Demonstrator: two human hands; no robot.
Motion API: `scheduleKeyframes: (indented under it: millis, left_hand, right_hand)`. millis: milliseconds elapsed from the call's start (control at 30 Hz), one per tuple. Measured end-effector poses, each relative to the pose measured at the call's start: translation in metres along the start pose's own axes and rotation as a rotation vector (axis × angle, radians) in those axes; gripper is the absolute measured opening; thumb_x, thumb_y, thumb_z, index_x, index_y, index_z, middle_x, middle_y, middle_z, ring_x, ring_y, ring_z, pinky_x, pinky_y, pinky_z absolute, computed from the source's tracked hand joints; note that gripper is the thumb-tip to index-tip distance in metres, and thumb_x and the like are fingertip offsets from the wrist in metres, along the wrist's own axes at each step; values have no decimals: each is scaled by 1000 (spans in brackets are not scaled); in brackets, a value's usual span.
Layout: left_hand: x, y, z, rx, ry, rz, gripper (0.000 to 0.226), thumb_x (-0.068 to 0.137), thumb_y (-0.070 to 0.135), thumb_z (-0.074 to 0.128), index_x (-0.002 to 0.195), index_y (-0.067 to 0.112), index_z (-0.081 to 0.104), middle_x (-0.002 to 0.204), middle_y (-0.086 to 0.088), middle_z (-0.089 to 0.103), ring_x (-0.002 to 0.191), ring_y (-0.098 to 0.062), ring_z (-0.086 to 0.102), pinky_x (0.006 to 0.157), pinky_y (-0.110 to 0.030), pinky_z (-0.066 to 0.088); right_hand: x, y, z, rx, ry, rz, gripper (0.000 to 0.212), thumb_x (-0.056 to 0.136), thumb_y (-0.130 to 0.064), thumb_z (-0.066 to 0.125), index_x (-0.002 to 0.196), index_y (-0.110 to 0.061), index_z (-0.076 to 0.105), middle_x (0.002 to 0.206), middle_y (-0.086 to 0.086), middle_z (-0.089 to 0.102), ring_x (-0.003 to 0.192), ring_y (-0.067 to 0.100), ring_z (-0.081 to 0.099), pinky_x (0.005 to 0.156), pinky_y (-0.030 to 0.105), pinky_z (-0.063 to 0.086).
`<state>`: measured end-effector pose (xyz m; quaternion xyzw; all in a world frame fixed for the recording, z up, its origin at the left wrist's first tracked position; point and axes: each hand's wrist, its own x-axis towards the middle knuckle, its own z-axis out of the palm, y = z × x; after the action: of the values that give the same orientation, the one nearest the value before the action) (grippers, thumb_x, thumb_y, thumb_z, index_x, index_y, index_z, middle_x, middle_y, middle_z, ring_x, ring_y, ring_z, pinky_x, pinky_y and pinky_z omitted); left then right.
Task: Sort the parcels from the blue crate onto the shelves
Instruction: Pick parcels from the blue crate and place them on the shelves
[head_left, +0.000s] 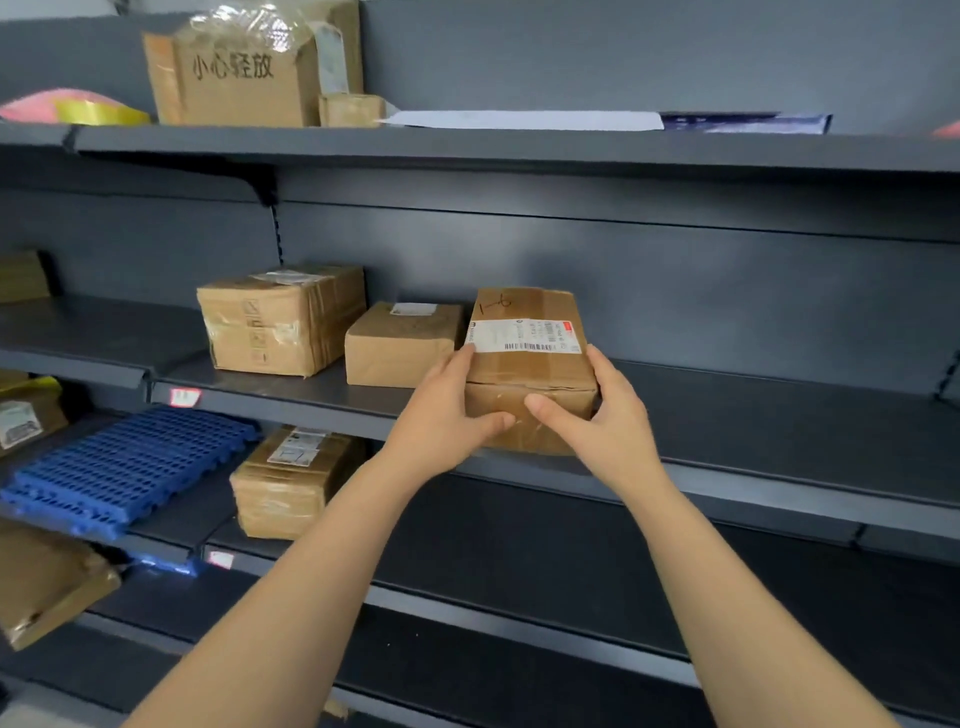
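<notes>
A brown cardboard parcel (530, 364) with a white barcode label on top sits at the front edge of the middle shelf (779, 415). My left hand (447, 415) grips its left side, thumb across the front face. My right hand (602, 415) grips its right side, thumb also on the front. Right beside it on the left stands a smaller brown parcel (400, 345), and further left a larger taped one (280, 319). The blue crate is out of view.
A blue slatted plastic panel (124, 467) and another taped parcel (291, 480) lie on the shelf below. The top shelf holds a big printed carton (239, 78), flat envelopes (524, 120) and a yellow-pink bag (78, 109). More parcels sit at the far left. The middle shelf is bare to the right.
</notes>
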<state>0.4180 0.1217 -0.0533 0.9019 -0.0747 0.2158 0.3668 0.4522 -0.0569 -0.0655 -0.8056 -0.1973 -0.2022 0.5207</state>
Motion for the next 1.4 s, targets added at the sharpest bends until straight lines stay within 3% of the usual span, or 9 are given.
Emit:
scheduleKeyframes:
  millis: [167, 333, 567, 700, 867, 1167, 1400]
  left_hand:
    - [53, -32, 12, 8, -55, -81, 86, 82, 33, 74, 149, 21, 23, 147, 0, 37, 130, -17, 40, 103, -30, 36]
    - [90, -58, 24, 66, -106, -116, 86, 83, 34, 72, 151, 19, 21, 149, -4, 34, 134, -20, 37, 109, -35, 35]
    - [112, -77, 33, 313, -146, -44, 86, 83, 34, 71, 150, 16, 21, 151, -6, 29, 136, -24, 32, 111, -38, 34]
    - [111, -76, 34, 587, -116, 68, 85, 83, 40, 69, 149, 15, 22, 151, -7, 27, 137, -26, 25, 111, -38, 31]
    - [99, -64, 32, 742, -77, 244, 82, 86, 41, 64, 150, 14, 20, 156, -9, 20, 144, -28, 14, 115, -41, 21]
    - [44, -13, 47, 617, -166, 568, 73, 86, 19, 62, 147, 11, 24, 154, -7, 25, 143, -25, 16, 112, -36, 23]
    - [-19, 48, 82, 494, -221, 795, 66, 82, 19, 68, 139, 14, 35, 140, -3, 40, 131, -24, 33, 106, -36, 31]
  right_hand:
    - [48, 22, 20, -80, -17, 47, 76, 78, -39, 78, 143, -24, 42, 115, -14, 45, 108, 4, 43, 93, 22, 37]
    - [82, 51, 37, -156, -101, 98, 86, 71, -36, 84, 144, -25, 39, 129, -6, 54, 119, 12, 51, 100, 30, 44]
    - [94, 71, 48, -288, -146, 94, 92, 72, -31, 84, 147, -24, 32, 137, -5, 51, 126, 15, 48, 104, 31, 42]
    - [86, 68, 45, -509, -157, 97, 103, 76, -34, 81, 154, -15, 16, 151, 5, 37, 137, 22, 36, 109, 33, 33]
    - [58, 62, 27, -857, -104, 123, 94, 84, -45, 70, 154, -13, 16, 157, 6, 27, 144, 23, 24, 114, 39, 29]
    - [-53, 10, -33, -1178, 91, 278, 80, 88, -45, 63, 151, -19, 22, 154, 4, 29, 143, 24, 23, 112, 40, 25]
    - [-159, -33, -92, -1347, 184, 510, 78, 86, -47, 66, 148, -19, 28, 149, 5, 34, 139, 26, 30, 109, 42, 30]
